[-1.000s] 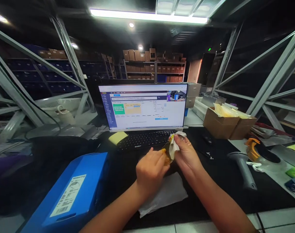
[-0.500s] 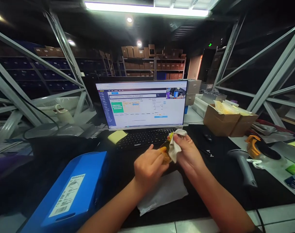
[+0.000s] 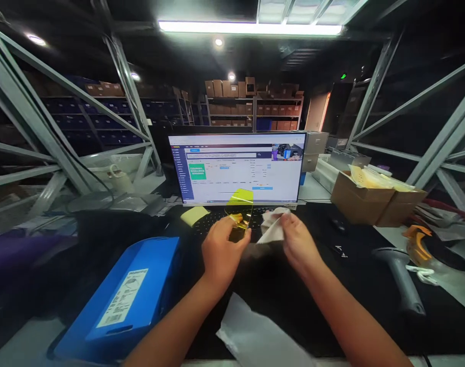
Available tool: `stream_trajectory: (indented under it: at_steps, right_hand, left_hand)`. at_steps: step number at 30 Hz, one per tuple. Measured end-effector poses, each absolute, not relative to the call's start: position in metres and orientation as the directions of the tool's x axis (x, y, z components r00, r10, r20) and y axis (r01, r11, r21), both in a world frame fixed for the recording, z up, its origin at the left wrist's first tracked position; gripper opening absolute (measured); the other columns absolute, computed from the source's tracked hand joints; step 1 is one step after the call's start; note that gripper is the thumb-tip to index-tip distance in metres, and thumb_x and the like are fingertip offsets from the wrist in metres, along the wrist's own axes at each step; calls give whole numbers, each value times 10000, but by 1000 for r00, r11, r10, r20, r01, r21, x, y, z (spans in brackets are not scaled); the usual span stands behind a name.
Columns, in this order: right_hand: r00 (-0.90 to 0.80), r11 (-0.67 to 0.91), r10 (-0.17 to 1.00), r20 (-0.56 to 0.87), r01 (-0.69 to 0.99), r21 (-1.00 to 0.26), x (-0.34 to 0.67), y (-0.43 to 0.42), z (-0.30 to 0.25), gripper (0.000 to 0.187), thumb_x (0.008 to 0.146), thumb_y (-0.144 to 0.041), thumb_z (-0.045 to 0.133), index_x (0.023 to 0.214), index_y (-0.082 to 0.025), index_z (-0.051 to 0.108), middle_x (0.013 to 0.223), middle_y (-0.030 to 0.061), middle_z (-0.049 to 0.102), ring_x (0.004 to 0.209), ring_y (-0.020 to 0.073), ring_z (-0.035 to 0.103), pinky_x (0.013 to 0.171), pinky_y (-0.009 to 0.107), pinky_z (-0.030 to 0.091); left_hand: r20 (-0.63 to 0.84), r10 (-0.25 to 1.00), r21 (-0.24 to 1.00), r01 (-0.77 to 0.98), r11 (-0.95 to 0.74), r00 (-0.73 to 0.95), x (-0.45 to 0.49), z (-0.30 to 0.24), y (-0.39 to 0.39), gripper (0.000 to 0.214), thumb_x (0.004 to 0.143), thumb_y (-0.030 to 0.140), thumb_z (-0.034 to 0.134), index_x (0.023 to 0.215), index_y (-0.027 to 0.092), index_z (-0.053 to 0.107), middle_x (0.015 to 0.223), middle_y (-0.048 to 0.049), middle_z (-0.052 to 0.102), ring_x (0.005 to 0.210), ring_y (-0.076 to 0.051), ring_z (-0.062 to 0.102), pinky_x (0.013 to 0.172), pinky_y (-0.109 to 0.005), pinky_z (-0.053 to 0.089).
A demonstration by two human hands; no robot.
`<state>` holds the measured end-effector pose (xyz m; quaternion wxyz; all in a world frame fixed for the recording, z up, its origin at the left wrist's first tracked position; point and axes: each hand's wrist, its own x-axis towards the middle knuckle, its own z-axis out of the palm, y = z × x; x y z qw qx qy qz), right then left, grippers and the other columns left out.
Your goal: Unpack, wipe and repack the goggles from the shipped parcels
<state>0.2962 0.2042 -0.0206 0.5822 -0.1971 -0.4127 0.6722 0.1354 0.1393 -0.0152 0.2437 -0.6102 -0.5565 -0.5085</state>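
My left hand is closed on a see-through yellow lens, holding it up in front of the keyboard and the lower edge of the screen. Beside it, apart by a small gap, my right hand pinches a crumpled whitish cloth. Below my hands a flat pale grey-white sleeve lies on the black mat. To the left of my left forearm rests a blue box with a white printed label. The black keyboard is partly covered by my left hand and the lens.
A monitor stands behind the keyboard, with yellow paper at its left. On the right are a grey barcode scanner, a tape dispenser, a mouse and open cardboard boxes. Metal shelf posts flank the desk.
My hands have come apart: the cloth is now off the yellow lens, which my left hand holds upright. The pale sleeve appears lower in view, and the whole view has shifted.
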Motion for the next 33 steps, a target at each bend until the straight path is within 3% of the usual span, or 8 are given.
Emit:
stream_trajectory:
  at_steps: [10, 15, 18, 21, 24, 26, 29, 33]
  right_hand:
    - [-443, 55, 869, 221, -356, -933, 277, 187, -30, 542, 651, -570, 835, 686, -221, 421, 611, -65, 435, 539, 94, 358, 524, 234, 330]
    - [-337, 270, 882, 330, -212, -939, 291, 198, -22, 581, 679, -537, 809, 586, -224, 329, 562, -68, 379, 530, 88, 320, 498, 228, 278]
    - [-396, 263, 868, 299, -143, -954, 305, 208, -15, 549, 686, -497, 803, 579, -229, 336, 543, -68, 388, 507, 93, 348, 484, 230, 275]
    - [-476, 291, 838, 268, -27, -956, 318, 211, -7, 484, 709, -410, 782, 586, -230, 350, 548, -65, 411, 516, 101, 368, 497, 237, 280]
    - [-516, 460, 794, 322, 163, -873, 322, 203, -2, 422, 736, -283, 760, 581, -219, 373, 578, -56, 455, 578, 121, 404, 571, 258, 330]
    - [-556, 590, 735, 387, 244, -770, 319, 194, -2, 428, 740, -223, 774, 570, -211, 381, 574, -60, 468, 645, 140, 454, 714, 295, 399]
    - [-638, 705, 624, 451, 209, -678, 310, 182, -6, 441, 779, -177, 764, 580, -206, 372, 533, -99, 421, 600, 117, 459, 964, 372, 384]
    - [-642, 775, 554, 530, 164, -611, 301, 176, -13, 433, 813, -143, 726, 607, -208, 351, 546, -118, 390, 515, 84, 384, 982, 366, 387]
  left_hand:
    - [763, 646, 168, 968, -188, -7, 154, -37, 140, 484, 764, 89, 705, 1209, 193, 544, 1195, -136, 693, 1048, -301, 700, 807, -394, 613]
    - [625, 773, 248, 912, -327, 108, 152, -34, 138, 719, 646, 185, 835, 1277, 188, 491, 1269, -146, 641, 1054, -306, 702, 820, -401, 611]
    - [514, 836, 186, 926, -329, 194, 137, -20, 130, 599, 671, 178, 823, 1208, 235, 564, 1138, -81, 715, 946, -284, 732, 732, -367, 613]
    - [600, 791, 0, 989, -151, 121, 122, 0, 119, 463, 744, 75, 712, 1171, 224, 614, 1104, -116, 726, 1002, -328, 707, 787, -441, 605]
    - [671, 708, -148, 975, -165, 222, 118, 18, 111, 769, 694, 40, 731, 1406, 178, 477, 1500, -233, 453, 1367, -450, 444, 1035, -645, 450]
    - [605, 702, -206, 926, -318, 376, 121, 23, 110, 877, 685, 32, 732, 1479, 191, 395, 1609, -206, 286, 1463, -449, 290, 1119, -701, 319]
    - [494, 707, -147, 850, -506, 506, 126, 20, 114, 634, 774, 38, 661, 1376, 172, 512, 1443, -146, 558, 1374, -337, 482, 1169, -633, 314]
    - [491, 683, -62, 803, -593, 542, 123, 10, 123, 252, 821, 66, 640, 1063, 128, 672, 1021, -101, 764, 1028, -257, 717, 1112, -556, 447]
